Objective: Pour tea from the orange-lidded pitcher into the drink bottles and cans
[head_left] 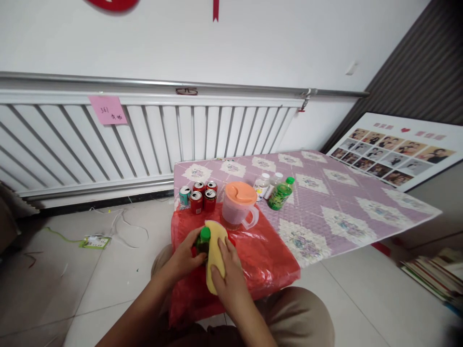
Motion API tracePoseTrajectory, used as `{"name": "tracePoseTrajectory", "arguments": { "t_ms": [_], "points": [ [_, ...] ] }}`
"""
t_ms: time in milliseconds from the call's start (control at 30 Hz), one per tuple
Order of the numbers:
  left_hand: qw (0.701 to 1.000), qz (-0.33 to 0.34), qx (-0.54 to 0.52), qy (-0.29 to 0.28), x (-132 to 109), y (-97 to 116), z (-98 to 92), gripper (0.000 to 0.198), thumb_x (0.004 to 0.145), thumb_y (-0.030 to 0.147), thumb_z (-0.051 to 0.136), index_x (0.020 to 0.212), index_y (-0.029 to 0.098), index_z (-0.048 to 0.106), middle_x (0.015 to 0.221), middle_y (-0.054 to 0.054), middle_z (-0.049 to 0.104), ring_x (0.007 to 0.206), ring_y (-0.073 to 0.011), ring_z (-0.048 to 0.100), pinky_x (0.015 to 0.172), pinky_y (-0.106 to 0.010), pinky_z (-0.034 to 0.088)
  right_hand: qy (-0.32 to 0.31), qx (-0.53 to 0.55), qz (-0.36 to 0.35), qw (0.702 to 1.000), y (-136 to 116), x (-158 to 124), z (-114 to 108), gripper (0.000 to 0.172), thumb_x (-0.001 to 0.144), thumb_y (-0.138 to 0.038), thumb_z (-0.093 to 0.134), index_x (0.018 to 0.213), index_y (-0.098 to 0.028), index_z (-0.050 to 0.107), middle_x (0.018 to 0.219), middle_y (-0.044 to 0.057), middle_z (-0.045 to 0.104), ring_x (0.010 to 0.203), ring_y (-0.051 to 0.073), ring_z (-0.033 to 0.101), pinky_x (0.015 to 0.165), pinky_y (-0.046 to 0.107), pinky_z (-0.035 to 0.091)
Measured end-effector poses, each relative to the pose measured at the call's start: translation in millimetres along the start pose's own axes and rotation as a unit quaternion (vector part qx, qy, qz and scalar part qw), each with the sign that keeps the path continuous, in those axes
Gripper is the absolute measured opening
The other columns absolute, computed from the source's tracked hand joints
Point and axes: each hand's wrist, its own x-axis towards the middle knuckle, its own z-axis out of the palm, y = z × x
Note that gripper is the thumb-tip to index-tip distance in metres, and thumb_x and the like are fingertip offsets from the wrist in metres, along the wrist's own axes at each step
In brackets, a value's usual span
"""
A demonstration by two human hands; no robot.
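A dark green bottle with a green cap (205, 234) is held upright by my left hand (186, 255), its fingers wrapped round it. My right hand (228, 270) grips a yellow cloth (214, 255) and presses it against the bottle's right side. Under both hands lies a red plastic sheet (267, 255) over the near end of the table. Just behind the hands stands a clear pitcher with an orange lid (240, 200). Something red shows partly behind my right fingers; I cannot make out what it is.
Several cans (196, 202) stand at the table's back left. Two white-capped bottles (262, 187) and a green bottle (280, 194) stand right of the pitcher. A radiator (152, 135) is behind; a power strip (94, 242) lies on the floor.
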Motion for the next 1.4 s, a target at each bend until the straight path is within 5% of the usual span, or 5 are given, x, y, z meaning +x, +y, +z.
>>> {"name": "tracePoseTrajectory", "arguments": {
  "t_ms": [367, 533, 700, 1033, 1400],
  "points": [
    [0.995, -0.024, 0.029, 0.091, -2.0, 3.1, 11.1, 0.059, 0.067, 0.015, 0.074, 0.122, 0.024, 0.055, 0.125, -0.008, 0.063, 0.122, -0.0284, 0.058, 0.107, -0.047, 0.045, -0.044, 0.056, 0.105, 0.992, 33.1, -0.6, 3.2, 0.062, 0.084, -0.025, 0.052, 0.144, -0.013, 0.047, 0.147, 0.017, 0.051, 0.136, 0.029, 0.048, 0.114, 0.049, 0.036],
    [0.999, 0.017, 0.026, 0.034, 0.0, -7.4, 4.7, 0.081, 0.063, 0.011, 0.072, 0.138, 0.023, 0.045, 0.140, -0.011, 0.054, 0.128, -0.0296, 0.054, 0.110, -0.048, 0.043, 0.013, 0.089, 0.091, 0.992, 20.7, 6.5, -15.6, 0.059, 0.089, -0.030, 0.048, 0.147, -0.019, 0.043, 0.147, 0.012, 0.050, 0.136, 0.025, 0.048, 0.113, 0.045, 0.038],
    [1.000, 0.014, 0.005, -0.018, 2.1, -12.0, 0.3, 0.073, 0.069, 0.007, 0.063, 0.138, 0.022, 0.046, 0.132, -0.010, 0.061, 0.119, -0.0258, 0.061, 0.106, -0.043, 0.048, 0.001, 0.025, 0.014, 1.000, 4.6, 5.0, -9.1, 0.063, 0.090, -0.028, 0.047, 0.151, -0.021, 0.036, 0.157, 0.012, 0.035, 0.145, 0.027, 0.034, 0.117, 0.049, 0.031],
    [0.993, -0.010, 0.044, 0.107, -0.9, -2.2, 13.8, 0.067, 0.066, 0.015, 0.075, 0.128, 0.024, 0.051, 0.129, -0.008, 0.060, 0.127, -0.0285, 0.054, 0.109, -0.048, 0.042, -0.047, 0.033, 0.095, 0.994, 34.9, 5.2, 17.6, 0.065, 0.081, -0.023, 0.053, 0.144, -0.010, 0.046, 0.146, 0.020, 0.050, 0.137, 0.031, 0.046, 0.114, 0.050, 0.036],
    [1.000, 0.005, 0.006, -0.018, 1.3, -2.4, 1.4, 0.073, 0.070, 0.011, 0.068, 0.139, 0.019, 0.045, 0.123, -0.011, 0.065, 0.124, -0.0292, 0.057, 0.110, -0.045, 0.043, -0.009, 0.051, 0.018, 0.999, 0.6, 8.8, -11.7, 0.062, 0.090, -0.030, 0.046, 0.150, -0.015, 0.039, 0.155, 0.014, 0.039, 0.144, 0.025, 0.035, 0.119, 0.047, 0.029]
  ]
}}
